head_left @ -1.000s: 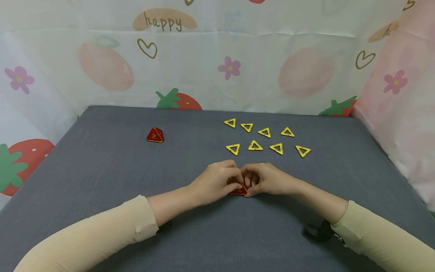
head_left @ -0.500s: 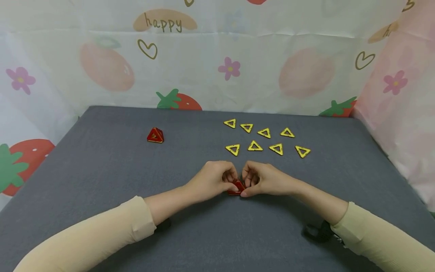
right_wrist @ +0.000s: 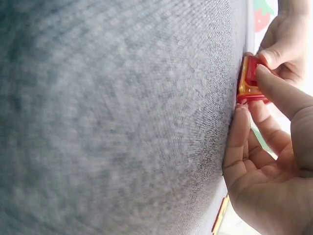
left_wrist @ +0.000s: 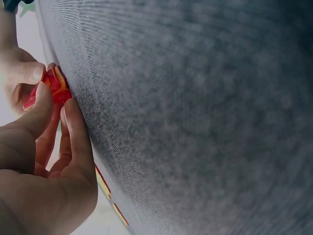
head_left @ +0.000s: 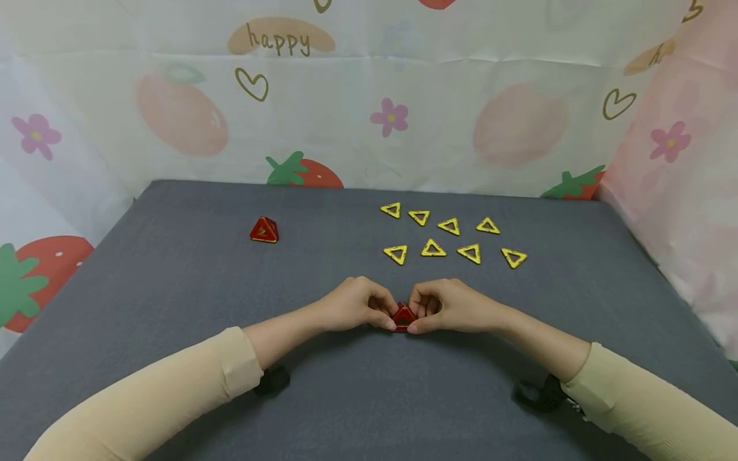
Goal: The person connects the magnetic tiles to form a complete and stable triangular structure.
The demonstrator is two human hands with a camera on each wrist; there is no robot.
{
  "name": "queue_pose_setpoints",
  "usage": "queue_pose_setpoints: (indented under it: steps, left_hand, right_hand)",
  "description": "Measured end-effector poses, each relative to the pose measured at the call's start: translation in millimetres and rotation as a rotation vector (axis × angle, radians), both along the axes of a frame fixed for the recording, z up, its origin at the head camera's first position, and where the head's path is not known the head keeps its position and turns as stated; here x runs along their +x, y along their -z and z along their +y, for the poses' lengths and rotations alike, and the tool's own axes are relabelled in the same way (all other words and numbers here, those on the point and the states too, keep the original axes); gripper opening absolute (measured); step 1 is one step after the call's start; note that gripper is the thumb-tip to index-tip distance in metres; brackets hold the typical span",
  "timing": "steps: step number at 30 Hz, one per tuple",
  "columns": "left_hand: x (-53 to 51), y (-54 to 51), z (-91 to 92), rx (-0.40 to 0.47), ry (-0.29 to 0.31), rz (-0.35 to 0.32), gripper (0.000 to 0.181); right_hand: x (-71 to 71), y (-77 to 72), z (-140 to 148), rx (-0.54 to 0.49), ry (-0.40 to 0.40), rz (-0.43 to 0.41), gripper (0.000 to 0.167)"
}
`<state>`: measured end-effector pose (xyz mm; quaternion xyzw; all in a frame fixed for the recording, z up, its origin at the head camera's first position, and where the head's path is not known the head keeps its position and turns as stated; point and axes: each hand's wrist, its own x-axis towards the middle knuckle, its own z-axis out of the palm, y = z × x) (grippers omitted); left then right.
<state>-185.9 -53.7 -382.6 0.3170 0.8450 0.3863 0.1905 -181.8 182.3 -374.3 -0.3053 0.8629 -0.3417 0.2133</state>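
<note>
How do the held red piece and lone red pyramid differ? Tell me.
The held piece is gripped by the left hand and right hand; the lone pyramid stands untouched. The held piece is nearer the camera; the lone pyramid sits farther back, to the left. The held piece is partly hidden; nothing blocks the lone pyramid. Both are red with a triangular front.

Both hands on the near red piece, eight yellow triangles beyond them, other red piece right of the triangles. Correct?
One slip: the other red piece sits left of the yellow triangles, per the head view. The rest stands: left hand and right hand both grip the near red piece, eight triangles beyond them.
</note>
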Motion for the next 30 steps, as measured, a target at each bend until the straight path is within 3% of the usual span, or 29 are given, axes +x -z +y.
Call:
queue_pose_setpoints:
  steps: [30]
  left_hand:
    - [0.7, -5.7, 3.5, -0.032, -0.019, -0.056, 0.016]
  right_hand:
    - [0.3, -0.1, -0.1, -0.023, -0.015, -0.028, 0.018]
